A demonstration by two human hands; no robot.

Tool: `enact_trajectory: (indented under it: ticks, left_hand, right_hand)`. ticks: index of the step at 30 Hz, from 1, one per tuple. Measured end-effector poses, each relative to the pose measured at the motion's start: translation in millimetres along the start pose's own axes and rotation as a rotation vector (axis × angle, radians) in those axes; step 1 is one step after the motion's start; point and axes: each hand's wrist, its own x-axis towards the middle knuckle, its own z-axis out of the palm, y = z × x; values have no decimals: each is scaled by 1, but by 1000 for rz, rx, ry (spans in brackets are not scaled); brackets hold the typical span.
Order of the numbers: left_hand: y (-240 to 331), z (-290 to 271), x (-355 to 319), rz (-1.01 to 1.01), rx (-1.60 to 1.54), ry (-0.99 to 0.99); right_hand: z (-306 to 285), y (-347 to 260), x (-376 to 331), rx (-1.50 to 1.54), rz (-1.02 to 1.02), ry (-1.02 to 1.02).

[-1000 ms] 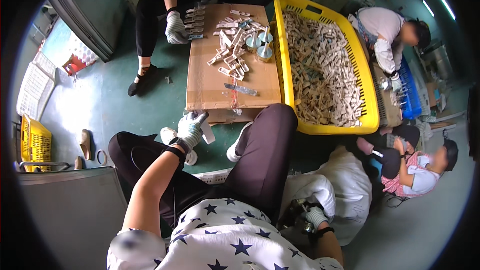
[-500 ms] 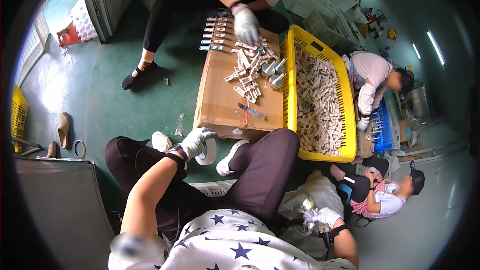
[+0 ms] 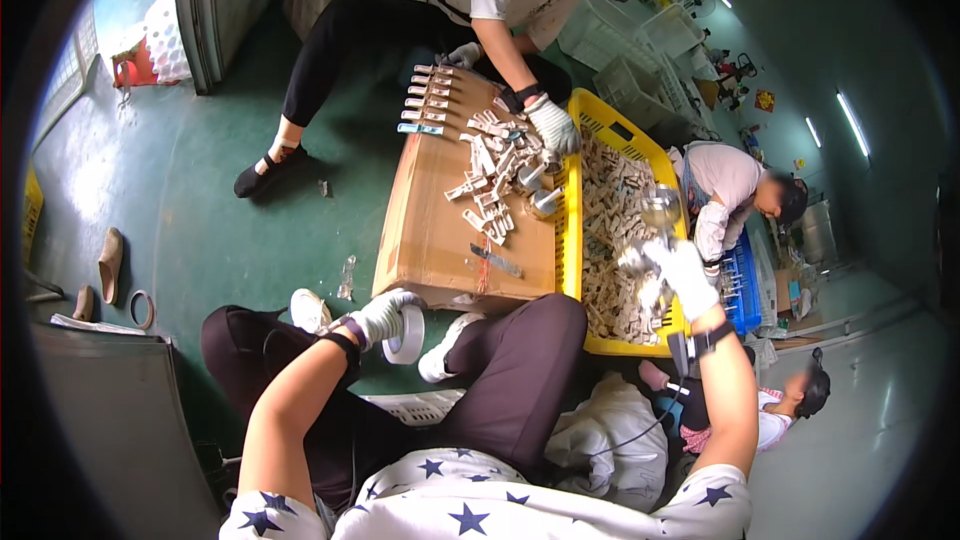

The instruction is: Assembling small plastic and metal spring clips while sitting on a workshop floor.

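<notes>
**Tape Roll and Metal Parts: Current Position**

The tape roll (image 3: 407, 333) is gripped in the gloved left hand (image 3: 383, 314), just below the cardboard worktop (image 3: 432, 230). The gloved right hand (image 3: 683, 270) is closed on metal parts (image 3: 640, 265) above the yellow crate (image 3: 600, 130). Loose clips (image 3: 487, 175) lie on the worktop; a co-worker's gloved hand (image 3: 553, 126) touches them.

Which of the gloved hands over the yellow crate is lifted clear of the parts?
The wearer's right hand, raised above the yellow plastic crate gripping a shiny metal part; the co-worker's gloved hand rests low at the crate's edge.
</notes>
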Motion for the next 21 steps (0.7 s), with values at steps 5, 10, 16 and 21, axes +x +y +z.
enact_trajectory:
  ticks: [5, 10, 16, 21]
  left_hand:
    - [-9, 2, 0, 1, 15, 64]
    - [-27, 8, -4, -8, -8, 100]
    - [-15, 8, -3, -102, -163, 74]
    - [-6, 2, 4, -32, -124, 33]
  right_hand:
    - [9, -26, 108, -727, -124, 164]
    - [39, -26, 174, -820, -7, 246]
    - [62, 11, 254, -755, -38, 349]
    - [73, 29, 303, -626, -40, 348]
